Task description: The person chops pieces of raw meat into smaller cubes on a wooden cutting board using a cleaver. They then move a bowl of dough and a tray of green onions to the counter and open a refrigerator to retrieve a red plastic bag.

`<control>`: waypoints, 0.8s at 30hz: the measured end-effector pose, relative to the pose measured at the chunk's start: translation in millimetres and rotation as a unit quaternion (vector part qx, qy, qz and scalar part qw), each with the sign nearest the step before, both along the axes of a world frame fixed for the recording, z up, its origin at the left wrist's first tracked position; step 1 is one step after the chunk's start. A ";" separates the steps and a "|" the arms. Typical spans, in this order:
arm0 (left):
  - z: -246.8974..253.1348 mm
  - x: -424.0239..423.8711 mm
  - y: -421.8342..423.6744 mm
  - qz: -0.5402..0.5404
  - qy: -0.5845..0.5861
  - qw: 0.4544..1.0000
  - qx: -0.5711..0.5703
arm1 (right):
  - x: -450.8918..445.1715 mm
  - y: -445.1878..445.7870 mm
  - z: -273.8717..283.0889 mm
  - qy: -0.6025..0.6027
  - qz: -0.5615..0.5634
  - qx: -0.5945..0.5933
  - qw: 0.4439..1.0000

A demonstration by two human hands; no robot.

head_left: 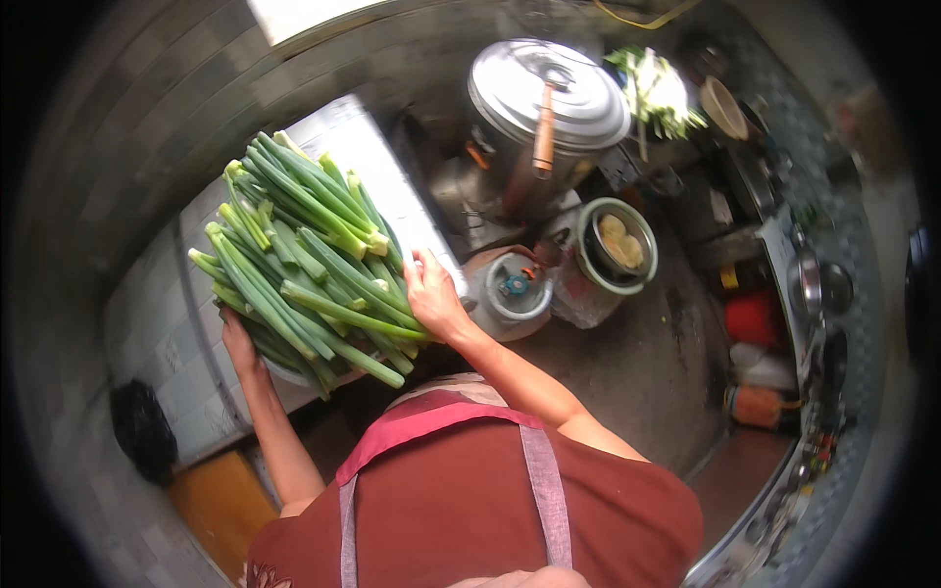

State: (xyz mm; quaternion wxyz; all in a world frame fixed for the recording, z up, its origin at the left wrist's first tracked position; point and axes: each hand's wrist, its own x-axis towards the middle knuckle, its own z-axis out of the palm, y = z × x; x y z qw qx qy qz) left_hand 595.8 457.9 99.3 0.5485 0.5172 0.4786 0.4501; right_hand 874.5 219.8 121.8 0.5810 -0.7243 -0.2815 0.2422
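A large heap of green onion stalks (316, 272) lies before me, piled over a container whose pale rim (283, 373) shows at the lower edge. My left hand (239, 339) is at the heap's lower left side, its fingers mostly hidden under the stalks. On the right side, my right hand (434, 294) grips the edge of the load, fingers curled against the stalks and container. Beneath and behind the heap is a white tiled counter (367, 154). Most of the container is covered by the stalks.
A big lidded metal pot (551, 95) stands beyond the counter's right side. Near it are a gas cylinder (514, 287) and a green-rimmed bucket (650, 272) with a bowl inside. Leafy vegetables (654, 95) lie at the upper right. A black plastic bag (142, 432) hangs at left.
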 end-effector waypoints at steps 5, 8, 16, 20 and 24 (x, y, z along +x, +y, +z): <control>60.7 84.6 -112.4 -0.123 0.009 0.992 -0.008 | 31.5 -133.8 27.2 0.032 -0.079 -0.004 0.996; 50.9 160.6 -130.8 -0.180 0.017 0.983 -0.013 | 64.7 -164.1 11.2 0.009 -0.144 -0.031 0.989; 21.6 250.2 -266.7 -0.207 0.029 0.977 -0.041 | 133.3 -306.0 5.8 -0.028 -0.190 -0.070 0.979; -0.3 276.2 -314.9 -0.183 0.015 0.982 -0.035 | 156.4 -353.5 1.5 -0.051 -0.198 -0.092 0.974; -5.1 288.3 -341.1 -0.179 0.046 0.982 -0.033 | 171.3 -377.4 -4.0 -0.050 -0.184 -0.097 0.977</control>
